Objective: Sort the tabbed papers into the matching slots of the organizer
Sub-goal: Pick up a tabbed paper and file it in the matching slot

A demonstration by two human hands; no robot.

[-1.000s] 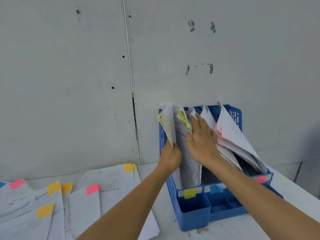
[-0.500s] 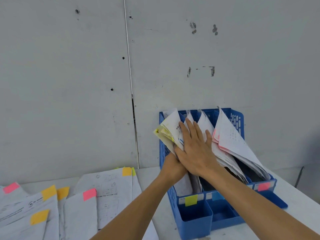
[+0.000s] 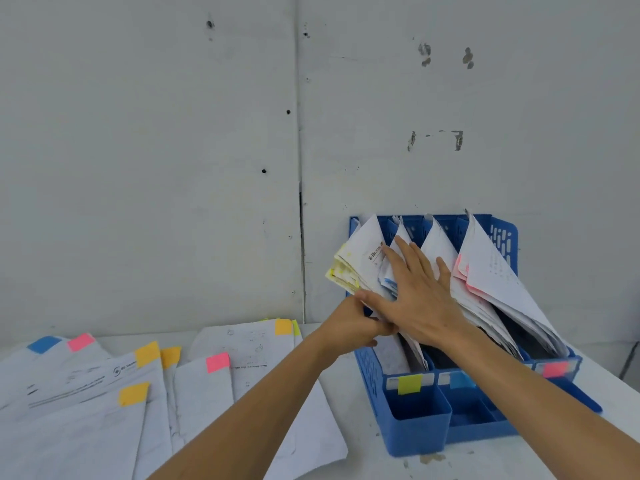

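we see the right hand [image 3: 419, 299] laid flat with its fingers spread over the papers standing in the blue organizer [image 3: 408, 431], pressing on the yellow-tabbed sheaf [image 3: 356, 261] and the blue-tabbed sheets [image 3: 389, 282] just behind it. a second ago this hand was slid in between upright sheaves; now it lies on top of them, much as it did half a second ago. the left hand [image 3: 349, 327] sits under the right thumb, its fingers curled round the lower edge of the yellow-tabbed sheaf, lower than it was a second ago when it held that sheaf upright. the sheaf stands in the leftmost slot, the one with the yellow label [image 3: 409, 383], and now tilts further left, its top corner hanging out past the organizer's left wall. the white sheaf [image 3: 438, 247] in the middle and the pink-tabbed papers [image 3: 491, 268] in the right slot, above the pink label [image 3: 555, 369], lean right as before. the organizer stands on the table [image 3: 363, 459] against the wall [image 3: 173, 168]. the loose papers [image 3: 86, 410], tabbed orange, pink and blue, lie spread at the left, well apart from both hands; more of them show than before.
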